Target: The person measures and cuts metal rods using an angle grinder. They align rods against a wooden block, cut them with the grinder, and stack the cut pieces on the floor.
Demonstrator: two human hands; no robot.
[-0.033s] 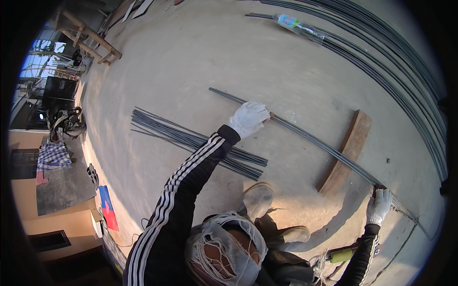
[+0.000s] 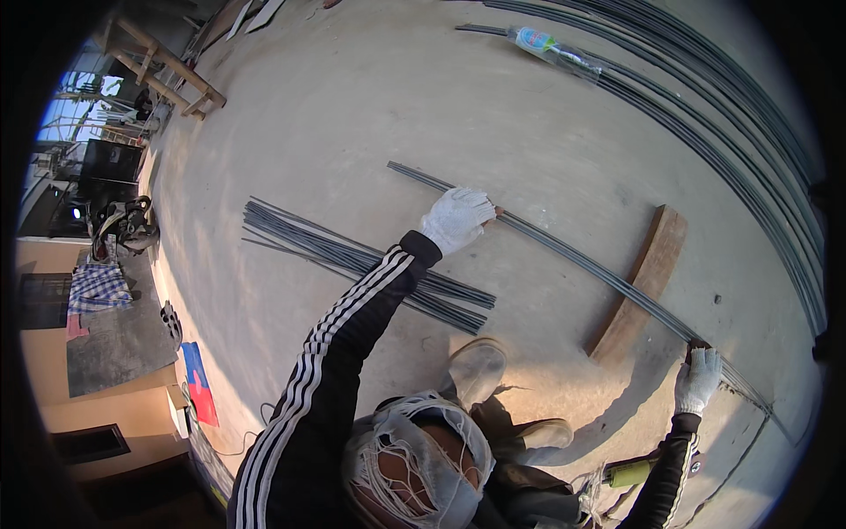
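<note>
A long bundle of thin grey metal rods [image 2: 577, 256] runs slantwise over the concrete floor, from the middle toward the lower right. My left hand [image 2: 456, 220], in a white knit glove with bare fingertips, is closed round it near its far left end. Farther down the same bundle, my right hand [image 2: 700, 379], gloved alike, has its fingers curled over the rods. Between my hands the bundle crosses over a wooden beam [image 2: 656, 256]. Beneath my left forearm lies a separate pile of shorter rods [image 2: 304, 234], partly hidden by the sleeve.
Long rods [image 2: 705, 132] curve along the upper right, with a clear plastic bottle [image 2: 555, 53] over some of them. A green cylindrical tool [image 2: 627, 473] lies beside my right forearm. My shoe [image 2: 477, 363] is near the short pile. A wooden trestle [image 2: 163, 70] stands at the far left.
</note>
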